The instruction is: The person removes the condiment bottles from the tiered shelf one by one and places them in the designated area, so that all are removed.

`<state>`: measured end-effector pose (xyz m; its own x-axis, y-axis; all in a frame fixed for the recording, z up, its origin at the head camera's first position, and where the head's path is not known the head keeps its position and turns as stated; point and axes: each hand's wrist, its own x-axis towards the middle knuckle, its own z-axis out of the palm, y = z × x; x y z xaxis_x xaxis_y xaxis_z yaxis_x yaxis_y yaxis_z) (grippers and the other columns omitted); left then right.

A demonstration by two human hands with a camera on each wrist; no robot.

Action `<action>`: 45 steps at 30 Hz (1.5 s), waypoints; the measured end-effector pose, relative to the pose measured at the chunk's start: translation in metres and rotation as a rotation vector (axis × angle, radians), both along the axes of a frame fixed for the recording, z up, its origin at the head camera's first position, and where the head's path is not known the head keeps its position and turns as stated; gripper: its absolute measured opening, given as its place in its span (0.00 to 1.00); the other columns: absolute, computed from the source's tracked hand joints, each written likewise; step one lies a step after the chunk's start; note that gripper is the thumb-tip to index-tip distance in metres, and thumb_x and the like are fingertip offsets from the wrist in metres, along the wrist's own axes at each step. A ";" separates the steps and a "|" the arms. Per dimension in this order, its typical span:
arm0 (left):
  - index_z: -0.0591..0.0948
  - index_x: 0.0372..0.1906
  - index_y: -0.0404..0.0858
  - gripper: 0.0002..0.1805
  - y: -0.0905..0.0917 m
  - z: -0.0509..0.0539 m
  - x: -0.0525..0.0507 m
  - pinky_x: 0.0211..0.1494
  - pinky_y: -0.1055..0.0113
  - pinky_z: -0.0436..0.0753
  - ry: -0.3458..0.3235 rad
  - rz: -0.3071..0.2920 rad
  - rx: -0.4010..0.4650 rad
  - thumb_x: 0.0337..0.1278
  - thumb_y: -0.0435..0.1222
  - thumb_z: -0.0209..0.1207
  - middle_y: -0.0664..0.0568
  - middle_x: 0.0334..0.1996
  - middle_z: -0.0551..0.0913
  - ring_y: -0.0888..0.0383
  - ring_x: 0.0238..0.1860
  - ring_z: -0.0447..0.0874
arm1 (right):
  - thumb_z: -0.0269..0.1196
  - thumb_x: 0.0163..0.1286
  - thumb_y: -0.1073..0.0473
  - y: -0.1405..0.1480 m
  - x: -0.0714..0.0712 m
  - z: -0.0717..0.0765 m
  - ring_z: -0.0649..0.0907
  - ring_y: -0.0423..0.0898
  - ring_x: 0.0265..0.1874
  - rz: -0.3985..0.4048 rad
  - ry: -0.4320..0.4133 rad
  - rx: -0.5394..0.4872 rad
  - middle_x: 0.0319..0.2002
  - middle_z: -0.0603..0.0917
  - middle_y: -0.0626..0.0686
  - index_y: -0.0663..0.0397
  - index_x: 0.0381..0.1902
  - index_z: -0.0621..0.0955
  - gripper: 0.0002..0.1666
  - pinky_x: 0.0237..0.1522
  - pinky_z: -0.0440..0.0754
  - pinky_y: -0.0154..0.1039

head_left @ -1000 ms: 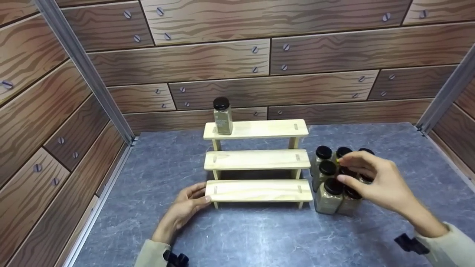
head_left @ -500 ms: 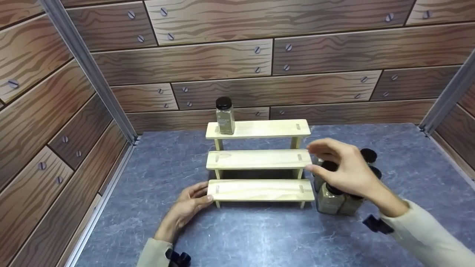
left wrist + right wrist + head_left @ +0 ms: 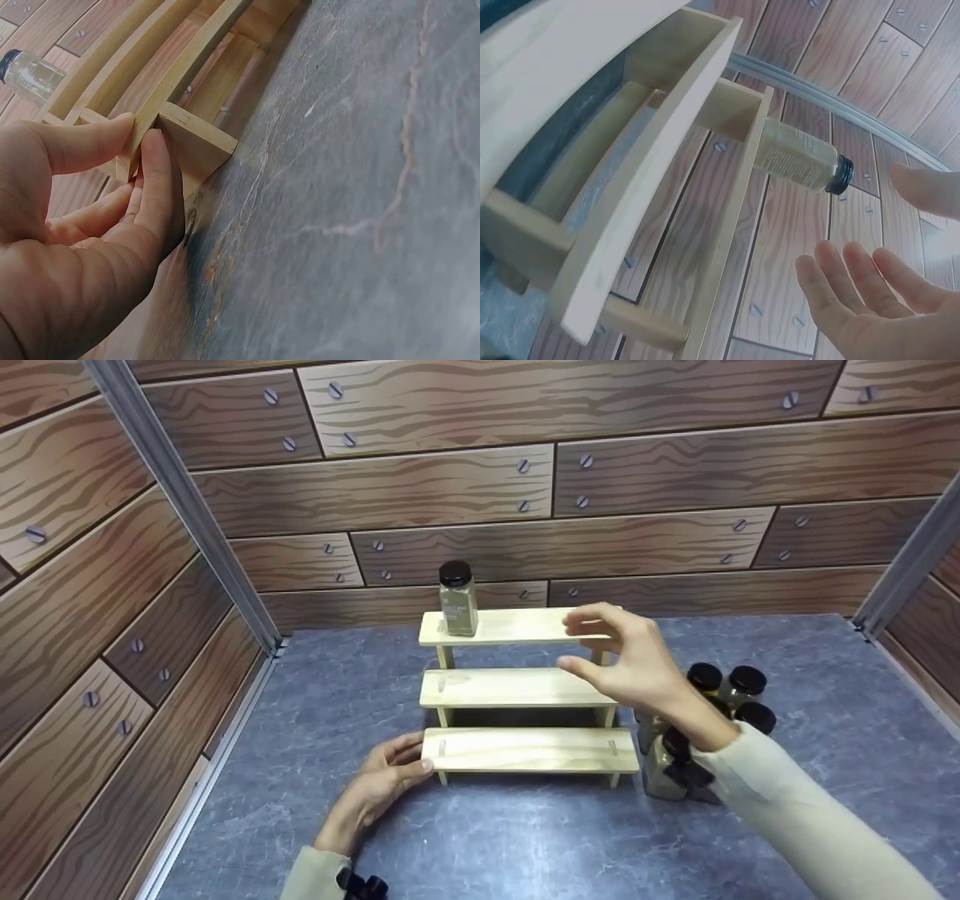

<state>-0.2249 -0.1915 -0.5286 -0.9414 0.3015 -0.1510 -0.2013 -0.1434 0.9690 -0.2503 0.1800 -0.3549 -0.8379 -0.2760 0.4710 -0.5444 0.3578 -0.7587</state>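
Note:
A three-tier wooden shelf rack stands on the table, and my left hand holds the left end of its lowest board. In the left wrist view, the thumb lies on top of that board and the fingers are beneath it. One spice jar with a black lid stands upright at the left end of the top board; the right wrist view also shows this jar. My right hand hovers over the right side of the rack, fingers spread and loosely bent, with nothing held.
Several spice jars with black lids stand grouped right of the rack, partly hidden by my right forearm. Wood-print walls enclose the grey marbled table at the back and sides. A metal post marks the back left corner.
My right hand has moved left and away from the grouped jars, to above the rack's right side. It carries no jar. My left hand keeps its hold on the lowest board.

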 end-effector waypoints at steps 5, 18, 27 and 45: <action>0.59 0.78 0.17 0.38 0.001 -0.002 0.000 0.67 0.67 0.87 0.010 -0.009 0.002 0.68 0.22 0.61 0.22 0.75 0.66 0.54 0.59 0.84 | 0.80 0.58 0.69 -0.018 -0.014 0.002 0.88 0.59 0.58 0.020 0.011 -0.026 0.57 0.87 0.60 0.62 0.58 0.84 0.30 0.63 0.90 0.46; 0.59 0.78 0.17 0.39 0.000 0.001 0.002 0.66 0.67 0.88 0.002 0.009 -0.003 0.67 0.22 0.63 0.22 0.74 0.67 0.54 0.57 0.85 | 0.80 0.60 0.65 -0.075 -0.049 0.007 0.88 0.60 0.57 0.024 -0.038 -0.059 0.57 0.87 0.60 0.61 0.61 0.82 0.31 0.62 0.90 0.48; 0.59 0.78 0.17 0.39 0.000 0.001 0.001 0.65 0.67 0.88 -0.001 0.013 0.003 0.66 0.22 0.63 0.22 0.73 0.68 0.54 0.56 0.86 | 0.79 0.61 0.60 -0.099 -0.071 0.005 0.88 0.59 0.58 0.012 -0.093 -0.059 0.60 0.86 0.63 0.63 0.64 0.80 0.35 0.66 0.88 0.48; 0.58 0.78 0.17 0.41 -0.003 0.000 0.000 0.67 0.66 0.87 0.004 -0.006 0.002 0.66 0.23 0.64 0.21 0.75 0.65 0.53 0.58 0.86 | 0.80 0.61 0.56 -0.139 -0.091 -0.005 0.90 0.53 0.48 -0.087 -0.010 -0.023 0.55 0.88 0.57 0.57 0.64 0.80 0.35 0.55 0.92 0.44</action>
